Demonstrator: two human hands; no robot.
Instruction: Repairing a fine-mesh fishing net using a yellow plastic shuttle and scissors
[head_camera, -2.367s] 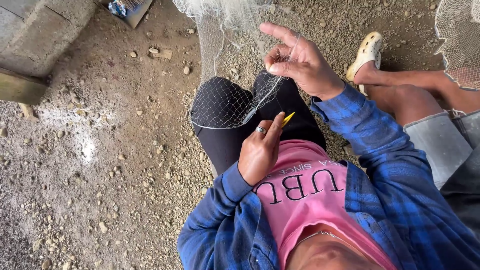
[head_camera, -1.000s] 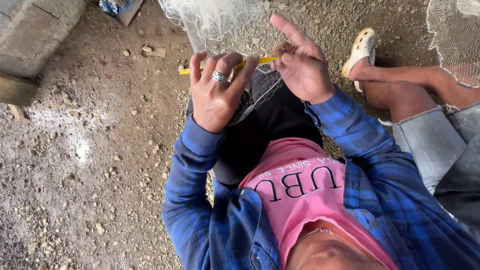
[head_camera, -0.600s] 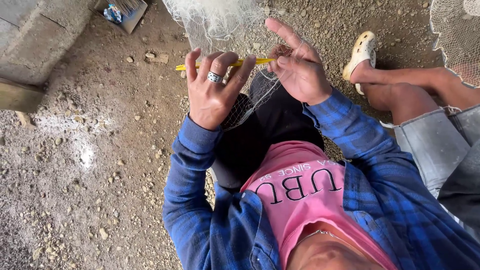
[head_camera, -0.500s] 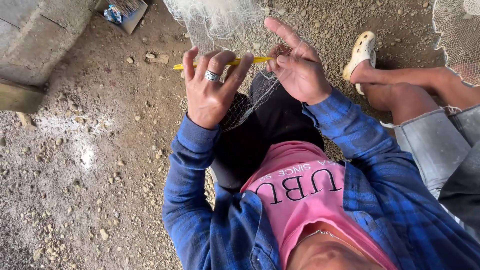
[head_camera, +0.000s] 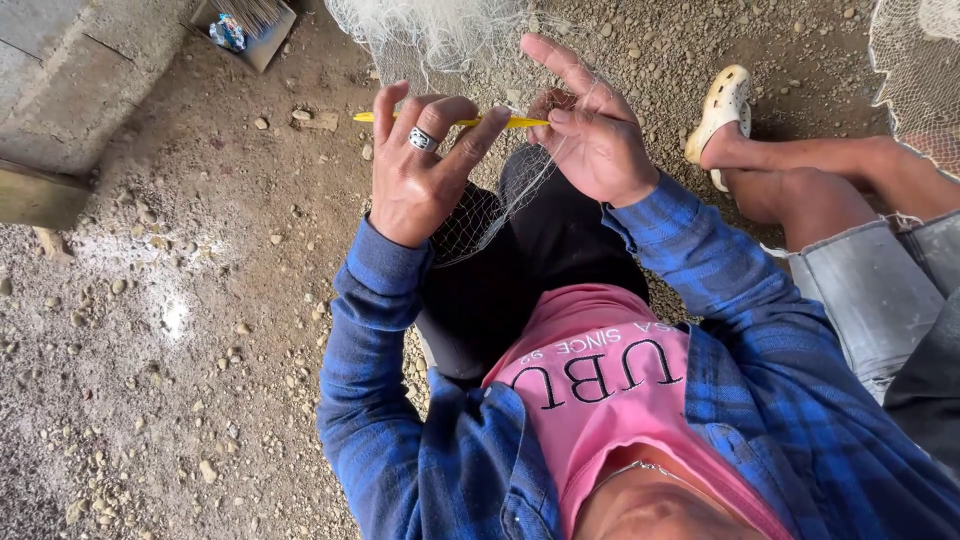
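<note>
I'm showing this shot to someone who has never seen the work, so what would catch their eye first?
Probably the thin yellow tool at top centre, held level by the left hand, which wears a ring, with the right hand at its other end. Next, the pale net hanging from the top edge and draping over the dark trousers. At the right, another person's bare leg and pale shoe rest on the gravel ground.
</note>
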